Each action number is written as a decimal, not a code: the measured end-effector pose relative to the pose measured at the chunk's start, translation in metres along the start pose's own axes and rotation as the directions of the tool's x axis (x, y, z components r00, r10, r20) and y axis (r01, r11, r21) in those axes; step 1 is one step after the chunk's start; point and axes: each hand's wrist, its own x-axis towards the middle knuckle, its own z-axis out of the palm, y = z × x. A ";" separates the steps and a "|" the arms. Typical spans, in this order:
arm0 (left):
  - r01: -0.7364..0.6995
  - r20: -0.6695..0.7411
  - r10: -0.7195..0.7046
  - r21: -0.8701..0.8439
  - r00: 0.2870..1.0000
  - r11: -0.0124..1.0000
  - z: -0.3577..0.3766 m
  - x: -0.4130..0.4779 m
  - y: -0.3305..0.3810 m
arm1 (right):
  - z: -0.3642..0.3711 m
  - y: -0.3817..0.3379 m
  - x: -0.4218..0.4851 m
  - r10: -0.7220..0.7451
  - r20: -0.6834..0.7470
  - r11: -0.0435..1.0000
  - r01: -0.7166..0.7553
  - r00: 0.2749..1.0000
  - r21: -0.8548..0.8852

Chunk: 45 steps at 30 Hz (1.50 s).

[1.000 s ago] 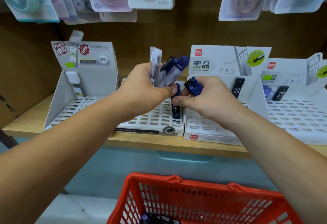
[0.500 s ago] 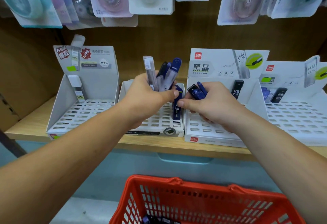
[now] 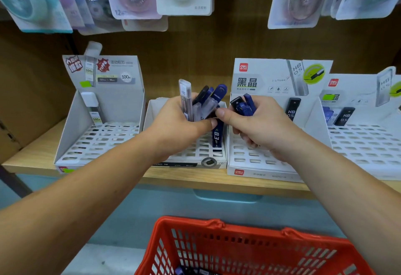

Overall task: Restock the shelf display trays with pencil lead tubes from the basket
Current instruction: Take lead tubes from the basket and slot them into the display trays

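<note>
The basket [image 3: 249,234] is running off the bottom edge, the tubes [image 3: 188,271] inside barely showing. The left hand [image 3: 175,122] is hiding the lower ends of its bundle [image 3: 206,101]; the right hand [image 3: 260,127] is covering most of its blue tubes [image 3: 246,106].

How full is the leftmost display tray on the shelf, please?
Nearly empty. The leftmost display tray holds a single white-capped tube standing in its back corner; every other slot visible in its grid is vacant.
</note>
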 end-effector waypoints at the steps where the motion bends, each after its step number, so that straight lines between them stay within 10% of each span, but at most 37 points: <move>1: 0.009 0.004 -0.009 0.002 1.000 1.000 -0.001 0.000 -0.001 | 0.000 0.001 0.001 0.017 0.000 1.000 -0.017 1.000 -0.010; 19: 0.099 -0.226 -0.136 -0.166 0.965 0.981 0.010 0.006 0.007 | -0.015 -0.008 0.000 0.131 0.118 0.982 -0.146 0.984 0.123; 28: 0.112 -0.209 -0.142 -0.147 0.968 0.983 0.011 0.004 0.009 | -0.012 -0.013 -0.005 0.160 0.091 0.987 -0.162 0.983 0.014; 45: 0.109 -0.151 -0.144 -0.215 0.978 0.970 -0.006 -0.003 0.021 | -0.025 -0.020 -0.006 0.086 0.283 0.931 -0.178 0.955 0.320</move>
